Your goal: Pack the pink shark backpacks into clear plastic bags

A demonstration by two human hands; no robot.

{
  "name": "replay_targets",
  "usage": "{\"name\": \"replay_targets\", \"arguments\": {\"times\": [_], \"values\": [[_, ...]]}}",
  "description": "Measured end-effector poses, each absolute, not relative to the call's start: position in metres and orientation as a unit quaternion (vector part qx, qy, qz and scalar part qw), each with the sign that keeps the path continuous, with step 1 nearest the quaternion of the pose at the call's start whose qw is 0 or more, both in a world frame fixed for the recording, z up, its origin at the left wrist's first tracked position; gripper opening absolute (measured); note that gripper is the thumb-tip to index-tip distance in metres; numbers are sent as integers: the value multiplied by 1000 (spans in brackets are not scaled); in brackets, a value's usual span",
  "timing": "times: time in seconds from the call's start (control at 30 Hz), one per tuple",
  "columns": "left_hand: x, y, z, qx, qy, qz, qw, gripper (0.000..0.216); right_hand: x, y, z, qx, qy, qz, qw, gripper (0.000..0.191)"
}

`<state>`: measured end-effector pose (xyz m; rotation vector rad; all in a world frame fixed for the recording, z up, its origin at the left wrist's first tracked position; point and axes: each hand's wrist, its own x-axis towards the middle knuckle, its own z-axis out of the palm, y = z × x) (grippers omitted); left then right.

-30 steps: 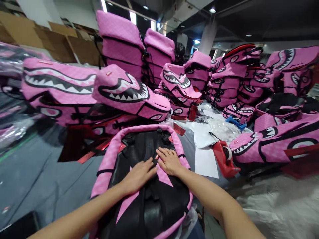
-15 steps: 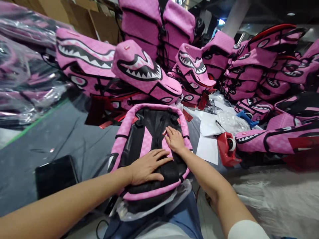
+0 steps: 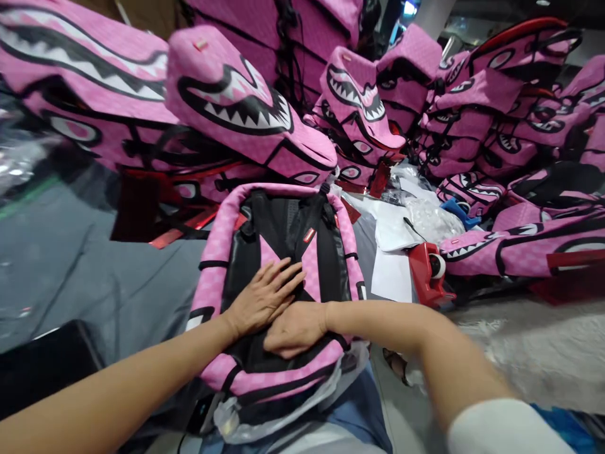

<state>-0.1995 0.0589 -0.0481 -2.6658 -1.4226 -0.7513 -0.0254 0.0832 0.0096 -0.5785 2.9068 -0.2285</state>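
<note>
A pink and black backpack point(image 3: 215, 284) lies in front of me, its strap side facing up and its lower end toward my body. My left hand point(image 3: 265, 296) rests flat on the back panel with its fingers stretched out over the straps. Just below it, my right hand point(image 3: 300, 328) is closed on the lower panel, its fingers curled under and partly hidden; I cannot see what they grip, if anything. A clear plastic bag point(image 3: 236, 425) bunches around the backpack's bottom end. A small red label point(image 3: 309, 235) shows on one strap.
Pink shark-mouth backpacks point(image 3: 236, 107) are piled behind and to the right. A red tape dispenser point(image 3: 428, 274) stands beside white paper sheets point(image 3: 392, 277). A blue dispenser point(image 3: 459, 213) sits farther back. At left lies a black flat object point(image 3: 51, 359) on the grey table cover point(image 3: 146, 277).
My right hand has moved from the upper strap down to the lower panel and curled closed. My left hand has shifted slightly up and left. The view has moved closer to the pile.
</note>
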Motion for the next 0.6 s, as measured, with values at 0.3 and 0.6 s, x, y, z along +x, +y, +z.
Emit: {"name": "replay_targets", "arguments": {"times": [0.3,0.6], "values": [[-183,37,-44,-819,-545,-129,-125,53,-10,72,-16,-170,978,24,-122,23],[-156,-7,-61,-822,-499,-247,122,107,-15,155,39,356,909,48,-212,43]]}}
